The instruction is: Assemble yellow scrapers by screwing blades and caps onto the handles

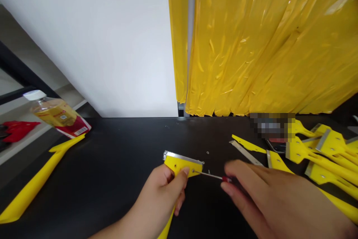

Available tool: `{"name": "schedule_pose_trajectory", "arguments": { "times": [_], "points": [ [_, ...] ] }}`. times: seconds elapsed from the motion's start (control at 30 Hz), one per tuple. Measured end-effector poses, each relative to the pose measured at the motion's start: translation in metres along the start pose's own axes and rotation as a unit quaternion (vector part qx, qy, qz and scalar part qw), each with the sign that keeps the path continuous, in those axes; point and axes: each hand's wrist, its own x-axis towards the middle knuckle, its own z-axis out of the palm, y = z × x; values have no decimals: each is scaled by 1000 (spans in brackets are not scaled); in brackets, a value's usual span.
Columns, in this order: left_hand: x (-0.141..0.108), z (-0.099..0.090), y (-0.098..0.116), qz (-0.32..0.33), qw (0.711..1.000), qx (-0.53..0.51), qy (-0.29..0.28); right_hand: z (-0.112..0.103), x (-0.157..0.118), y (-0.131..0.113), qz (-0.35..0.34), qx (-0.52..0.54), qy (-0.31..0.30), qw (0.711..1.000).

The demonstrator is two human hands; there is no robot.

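Observation:
My left hand [166,190] is closed round the head of a yellow scraper [181,164], whose metal blade edge faces away from me. A screw sits in its right hole, and its left hole shows dark. My right hand [251,190] grips a screwdriver [211,175] with a red handle end; the thin shaft points left and its tip meets that screw. A small nut [207,153] and a small screw [209,171] lie on the black table just right of the scraper head.
Several yellow scrapers [332,164] are piled at the right, near a loose blade [246,152] and a yellow strip [248,144]. A yellow handle [36,183] and a bottle [63,116] are at the left. Yellow plastic sheeting [251,45] hangs behind.

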Motion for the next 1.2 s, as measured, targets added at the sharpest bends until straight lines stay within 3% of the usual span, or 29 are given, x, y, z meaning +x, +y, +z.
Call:
{"name": "schedule_pose_trajectory", "arguments": {
  "times": [0.23,1.2],
  "points": [
    [2,-1,-8,1,1000,6,3,0,3,-2,-9,-3,7,1000],
    [-3,2,-1,-4,1000,21,0,-1,-2,2,-13,33,-32,999]
  ]
}}
